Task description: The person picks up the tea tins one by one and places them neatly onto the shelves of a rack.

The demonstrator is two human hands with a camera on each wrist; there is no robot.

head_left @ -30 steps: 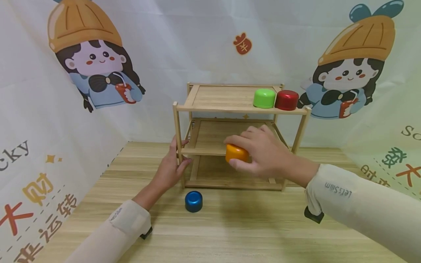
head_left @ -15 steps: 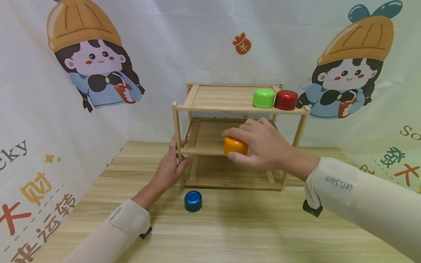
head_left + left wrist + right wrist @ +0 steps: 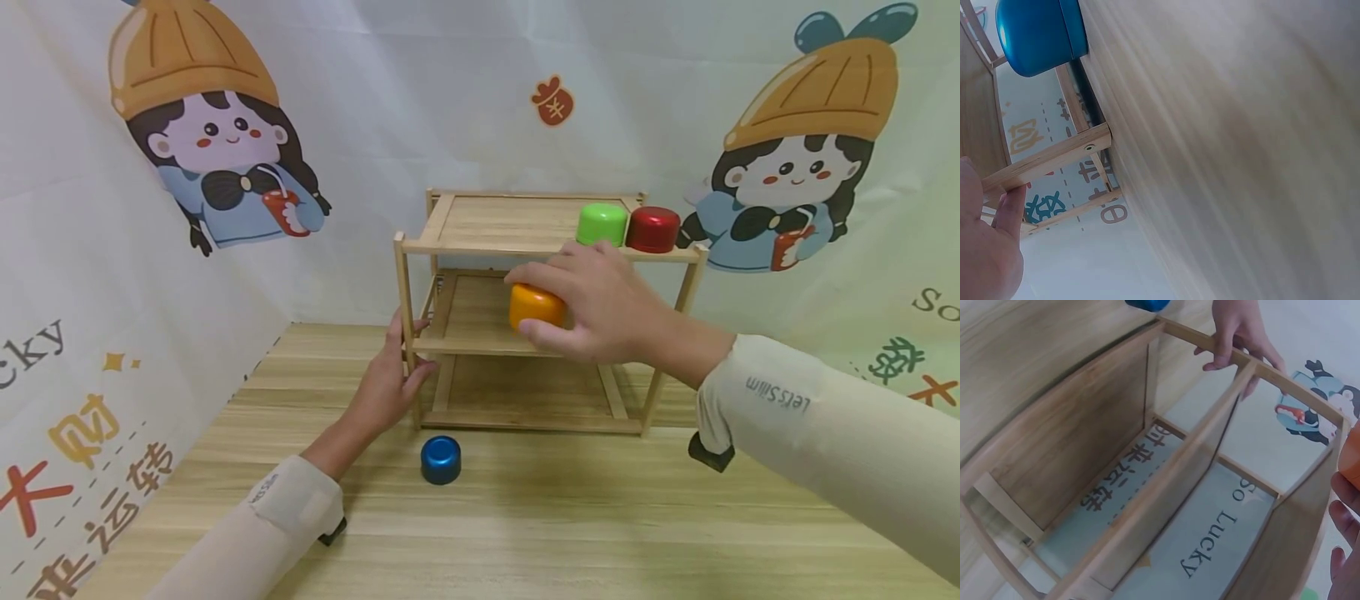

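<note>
In the head view my right hand (image 3: 600, 304) holds an orange short rounded cylinder (image 3: 536, 307), thumb on its near side and fingers over its top. It is in front of the middle shelf of a three-tier wooden rack (image 3: 480, 346), below the top shelf's front edge. My left hand (image 3: 386, 383) grips the rack's left front post, thumb in front and fingers behind. Part of that hand (image 3: 988, 250) shows in the left wrist view. A blue short cylinder (image 3: 441, 460) stands on the table before the rack's left corner.
A green cylinder (image 3: 602, 225) and a red cylinder (image 3: 654, 229) stand side by side at the right front of the top shelf. A printed white cloth (image 3: 375, 100) hangs behind and beside the wooden table (image 3: 480, 533).
My right hand has risen with the orange cylinder, from below the middle shelf's front edge to above it. My left hand stays on the post, and the other cylinders have not moved.
</note>
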